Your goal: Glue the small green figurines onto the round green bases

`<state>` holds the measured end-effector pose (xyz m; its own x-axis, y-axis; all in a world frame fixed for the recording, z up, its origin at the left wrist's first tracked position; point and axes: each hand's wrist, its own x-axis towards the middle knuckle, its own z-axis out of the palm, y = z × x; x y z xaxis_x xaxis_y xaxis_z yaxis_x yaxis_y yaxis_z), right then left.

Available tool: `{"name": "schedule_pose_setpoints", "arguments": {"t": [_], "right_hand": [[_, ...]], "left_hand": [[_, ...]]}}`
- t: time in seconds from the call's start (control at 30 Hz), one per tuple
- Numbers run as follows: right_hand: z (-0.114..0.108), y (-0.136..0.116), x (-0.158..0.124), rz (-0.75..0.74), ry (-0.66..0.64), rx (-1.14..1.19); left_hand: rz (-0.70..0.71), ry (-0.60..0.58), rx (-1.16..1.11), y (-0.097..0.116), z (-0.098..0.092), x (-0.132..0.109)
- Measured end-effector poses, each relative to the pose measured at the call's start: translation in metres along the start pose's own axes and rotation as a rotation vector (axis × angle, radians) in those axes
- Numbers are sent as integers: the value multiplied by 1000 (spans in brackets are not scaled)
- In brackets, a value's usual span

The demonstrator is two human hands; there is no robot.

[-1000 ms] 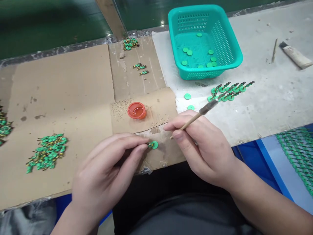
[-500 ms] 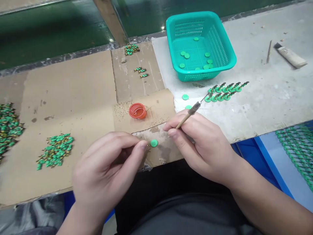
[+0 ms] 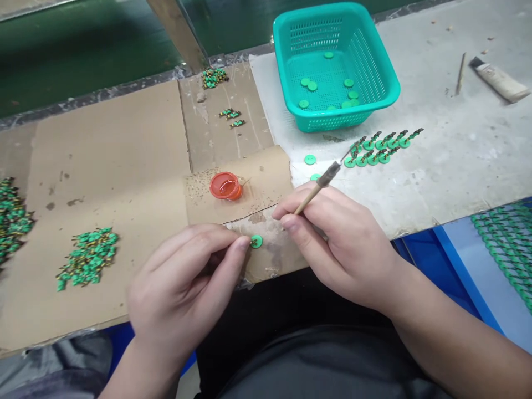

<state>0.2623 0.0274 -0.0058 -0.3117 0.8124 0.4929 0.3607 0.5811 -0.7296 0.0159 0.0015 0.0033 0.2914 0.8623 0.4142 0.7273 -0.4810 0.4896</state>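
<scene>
My left hand (image 3: 187,277) pinches a tiny figurine, mostly hidden by the thumb and forefinger; its small dark end meets the left part of a round green base (image 3: 257,241) lying on the table. To the right, my right hand (image 3: 336,238) grips a thin wooden-handled needle tool (image 3: 310,198), wrapped in grey near its fine tip, which points up and away. A small red cup (image 3: 225,186) of clear liquid stands beyond my left hand. Past my right hand, several figurines on green bases (image 3: 380,149) stand in two rows.
A teal basket (image 3: 286,72) with several green bases stands at the back. Piles of green figurines (image 3: 89,256) lie on cardboard at left, and a smaller pile (image 3: 214,77) lies farther back. A squeezed tube (image 3: 499,81) rests at far right.
The figurine in my left hand has come onto the green base; before, it was just left of it. The view has shifted slightly. My right hand keeps its hold on the needle tool.
</scene>
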Motion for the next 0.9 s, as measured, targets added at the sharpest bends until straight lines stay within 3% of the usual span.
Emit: {"name": "schedule_pose_setpoints", "arguments": {"t": [0.23, 0.43, 0.9], "right_hand": [[0, 2, 0, 8, -1, 21], [0, 1, 0, 7, -9, 16], [0, 3, -2, 0, 1, 25]], "left_hand": [[-13, -7, 6, 4, -3, 1], [60, 5, 35, 1, -2, -3], [-26, -25, -25, 6, -3, 7]]}}
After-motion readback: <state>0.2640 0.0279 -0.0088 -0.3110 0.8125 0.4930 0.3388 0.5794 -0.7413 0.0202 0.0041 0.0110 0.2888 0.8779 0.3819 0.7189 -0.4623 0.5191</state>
